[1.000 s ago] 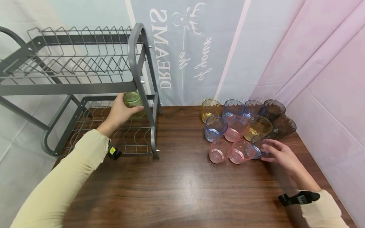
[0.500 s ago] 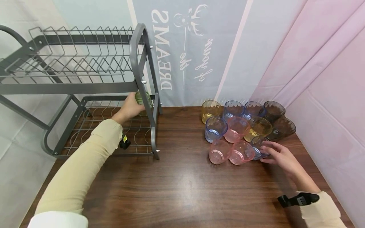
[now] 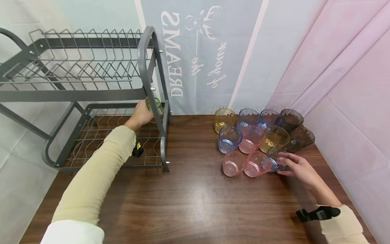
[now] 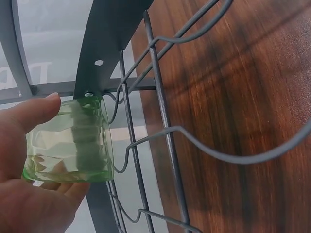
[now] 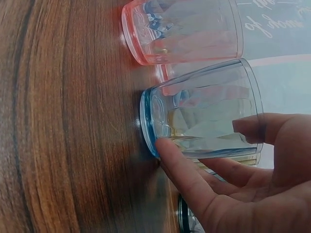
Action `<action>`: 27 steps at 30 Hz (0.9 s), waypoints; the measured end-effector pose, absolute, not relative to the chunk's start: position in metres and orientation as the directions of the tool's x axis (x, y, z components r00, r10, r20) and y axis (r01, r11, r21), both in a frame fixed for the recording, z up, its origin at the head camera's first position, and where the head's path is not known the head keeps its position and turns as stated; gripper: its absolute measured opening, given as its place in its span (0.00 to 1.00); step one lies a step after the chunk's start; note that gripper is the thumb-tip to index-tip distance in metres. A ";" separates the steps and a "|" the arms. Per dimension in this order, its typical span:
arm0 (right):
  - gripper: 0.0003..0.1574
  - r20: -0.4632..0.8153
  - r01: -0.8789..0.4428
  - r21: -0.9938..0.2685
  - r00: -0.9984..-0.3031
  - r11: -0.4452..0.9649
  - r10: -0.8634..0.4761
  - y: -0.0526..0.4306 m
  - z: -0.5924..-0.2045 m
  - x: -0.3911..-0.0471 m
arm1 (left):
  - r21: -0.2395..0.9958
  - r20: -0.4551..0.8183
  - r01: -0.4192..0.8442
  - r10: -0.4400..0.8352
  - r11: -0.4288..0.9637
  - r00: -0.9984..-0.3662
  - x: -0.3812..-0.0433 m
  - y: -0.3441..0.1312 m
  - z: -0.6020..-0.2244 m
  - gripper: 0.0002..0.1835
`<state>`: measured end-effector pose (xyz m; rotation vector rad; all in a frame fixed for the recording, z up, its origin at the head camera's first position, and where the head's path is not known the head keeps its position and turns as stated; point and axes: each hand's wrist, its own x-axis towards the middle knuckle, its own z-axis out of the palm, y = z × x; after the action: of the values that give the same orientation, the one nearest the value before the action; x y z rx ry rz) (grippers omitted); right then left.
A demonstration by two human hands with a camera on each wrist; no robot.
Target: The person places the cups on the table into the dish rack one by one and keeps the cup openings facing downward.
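Observation:
Inside the lower tier of the grey metal rack (image 3: 145,91), near its right end, my left hand (image 3: 142,114) holds a green glass (image 4: 80,141). The thumb lies on one side of the glass and fingers wrap the other. A rack post partly covers that glass in the head view. At the right, my right hand (image 3: 300,169) grips a blue glass (image 5: 209,111) at the front of a group of glasses. Its thumb is at the rim and a finger reaches down near the base. The blue glass rests on or very close to the table; I cannot tell which.
Two pink glasses (image 3: 257,164) stand left of the held blue one. Behind are yellow glasses (image 3: 224,121), more blue glasses (image 3: 230,139), another pink glass (image 3: 252,139) and dark grey glasses (image 3: 300,139). A wire upper tier (image 3: 76,64) overhangs the left hand. Curtains line the back and sides.
My left hand has moved right along the lower tier with the green glass, to behind the rack's right post. The right hand stays at the blue glass.

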<state>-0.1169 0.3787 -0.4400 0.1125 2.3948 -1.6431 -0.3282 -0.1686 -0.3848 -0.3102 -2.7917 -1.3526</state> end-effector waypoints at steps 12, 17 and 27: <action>0.37 -0.246 0.205 -0.904 -0.967 0.375 -0.064 0.380 -0.440 -0.117 | 0.753 0.098 0.187 0.173 0.631 -0.980 -0.332 -0.164 -0.389 0.26; 0.37 -0.262 0.222 -0.897 -0.963 0.382 -0.056 0.379 -0.441 -0.116 | 0.750 0.085 0.178 0.175 0.637 -0.981 -0.332 -0.162 -0.389 0.28; 0.36 -0.246 0.198 -0.903 -0.966 0.381 -0.081 0.380 -0.441 -0.118 | 0.752 0.110 0.212 0.198 0.624 -0.974 -0.330 -0.162 -0.388 0.31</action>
<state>-0.1179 0.3800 -0.4411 0.1036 2.3930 -1.6173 -0.3304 -0.1618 -0.3875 -0.3553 -2.8153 -1.3082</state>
